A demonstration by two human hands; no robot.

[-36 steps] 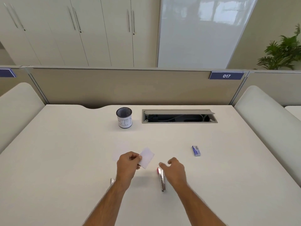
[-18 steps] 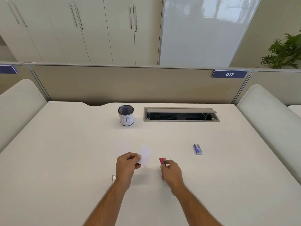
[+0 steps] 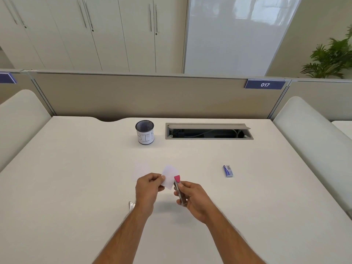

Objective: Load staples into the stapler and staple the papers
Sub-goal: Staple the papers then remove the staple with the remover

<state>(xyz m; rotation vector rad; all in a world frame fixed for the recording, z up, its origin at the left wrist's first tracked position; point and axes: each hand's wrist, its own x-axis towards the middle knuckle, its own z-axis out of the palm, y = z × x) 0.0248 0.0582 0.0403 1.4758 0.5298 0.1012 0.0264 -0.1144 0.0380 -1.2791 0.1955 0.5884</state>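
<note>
My left hand (image 3: 148, 189) pinches a small white paper (image 3: 170, 177) by its left edge and holds it above the white desk (image 3: 76, 187). My right hand (image 3: 194, 199) grips a slim metal stapler (image 3: 179, 189) with a pink tip, lifted off the desk, its tip touching or just beside the paper's right edge. Another faint white paper (image 3: 140, 171) lies flat on the desk behind my left hand. A small blue staple box (image 3: 227, 170) rests to the right. A small metal piece (image 3: 131, 205) peeks out beside my left wrist.
A mesh pen cup (image 3: 145, 132) labelled in marker stands at the back centre. Right of it is an open cable tray (image 3: 208, 131) set into the desk. A beige partition closes the far edge; padded side panels flank the desk left and right.
My right hand closed on the stapler, which lay on the desk, lifted it and brought its pink tip up to the paper. My left hand kept the paper nearly still.
</note>
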